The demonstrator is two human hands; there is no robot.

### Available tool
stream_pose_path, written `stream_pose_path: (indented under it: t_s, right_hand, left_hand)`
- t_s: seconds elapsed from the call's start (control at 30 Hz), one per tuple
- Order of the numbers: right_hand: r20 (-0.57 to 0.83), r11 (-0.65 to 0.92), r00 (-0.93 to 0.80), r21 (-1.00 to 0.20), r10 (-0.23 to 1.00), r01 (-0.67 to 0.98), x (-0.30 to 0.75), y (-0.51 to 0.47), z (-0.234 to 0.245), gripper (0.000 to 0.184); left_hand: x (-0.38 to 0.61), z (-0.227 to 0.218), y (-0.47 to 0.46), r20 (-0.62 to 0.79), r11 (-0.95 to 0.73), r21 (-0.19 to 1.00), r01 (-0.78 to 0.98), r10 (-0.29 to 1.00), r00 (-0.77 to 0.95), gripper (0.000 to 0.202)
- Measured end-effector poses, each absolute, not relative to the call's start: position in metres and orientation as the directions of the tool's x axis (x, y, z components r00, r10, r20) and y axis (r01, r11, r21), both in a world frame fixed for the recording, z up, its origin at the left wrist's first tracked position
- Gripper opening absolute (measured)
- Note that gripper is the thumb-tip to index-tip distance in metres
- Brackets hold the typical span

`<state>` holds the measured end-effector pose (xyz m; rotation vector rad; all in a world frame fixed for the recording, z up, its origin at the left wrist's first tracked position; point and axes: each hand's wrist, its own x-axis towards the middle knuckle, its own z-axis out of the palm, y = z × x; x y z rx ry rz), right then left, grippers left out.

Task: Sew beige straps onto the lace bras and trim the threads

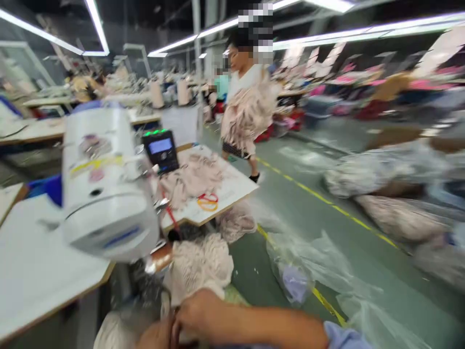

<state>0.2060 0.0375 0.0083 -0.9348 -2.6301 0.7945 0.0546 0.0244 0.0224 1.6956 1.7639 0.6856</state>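
Observation:
At the bottom of the head view my right hand [201, 312] is closed, fingers curled in, and its forearm reaches in from the right. My left hand [157, 335] meets it on the left, partly cut off by the lower edge and blurred. What lies between the fingers is hidden. Just beyond the hands hangs a cream padded garment [201, 264], which looks like a bra, below the sewing machine arm. The white sewing machine [109, 189] stands ahead to the left. Another pale cloth piece [111, 332] is at the bottom left.
Beige pieces [196, 174] and orange-red scissors [208, 201] lie on the white table [236, 183] beside a control panel [160, 149]. A person [241, 97] carries a pink bundle in the aisle. Plastic bags [301, 261] lie across a yellow floor line; filled sacks [385, 169] stand right.

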Motion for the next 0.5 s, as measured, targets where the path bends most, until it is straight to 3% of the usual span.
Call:
stream_pose_path:
  t_s: [0.1,0.2,0.33,0.5]
  right_hand:
    - [0.166,0.753,-0.79,-0.468,0.59,0.464,0.196,0.038,-0.013,0.012]
    - [0.352,0.785,-0.739,-0.494,0.575,0.374,0.197,0.045,-0.022,0.018]
    - [0.418,0.762,-0.688,-0.568,0.593,0.312,0.206,0.051,-0.021,0.021]
    - [0.307,0.549,-0.547,-0.754,0.779,0.359,0.212,0.043,-0.014,0.029]
  left_hand:
    - [0.032,0.007,-0.022,-0.366,0.332,0.852,0.404,0.931,0.007,0.052]
    - [0.032,-0.002,-0.03,-0.51,0.503,0.859,0.097,0.858,0.061,0.06]
    - [0.037,-0.006,-0.026,-0.54,0.549,0.827,-0.122,0.835,0.103,0.051]
    - [0.038,-0.003,-0.026,-0.445,0.451,0.886,-0.105,0.892,0.076,0.04]
